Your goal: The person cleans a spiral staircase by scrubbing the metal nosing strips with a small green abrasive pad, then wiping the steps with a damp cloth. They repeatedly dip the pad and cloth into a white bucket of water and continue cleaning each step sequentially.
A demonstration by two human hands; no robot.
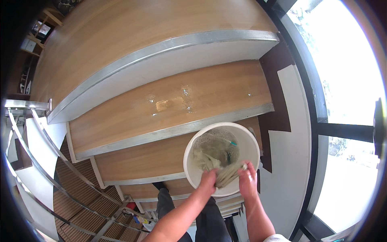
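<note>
A white plastic bucket (pixel 189 151) stands on a stair below the wet one, holding cloudy, foamy water. Over its near side, my left hand (pixel 208 180) and my right hand (pixel 248 178) grip a wet, greyish cloth (pixel 228 175) stretched between them. More pale cloth (pixel 205 161) lies in the water, where a small teal item (pixel 232 143) also shows near the far side. Beyond the bucket, a wood-look stair tread (pixel 121 124) carries small puddles and bubbles around a pale, worn-looking patch (pixel 169 103).
Metal nosing (pixel 169 129) edges the treads. A curved metal railing (pixel 60 154) runs down the left, with a slatted surface below it. Dark-framed windows (pixel 344 132) line the right, beside a white wall (pixel 287 169). My legs stand on lower steps.
</note>
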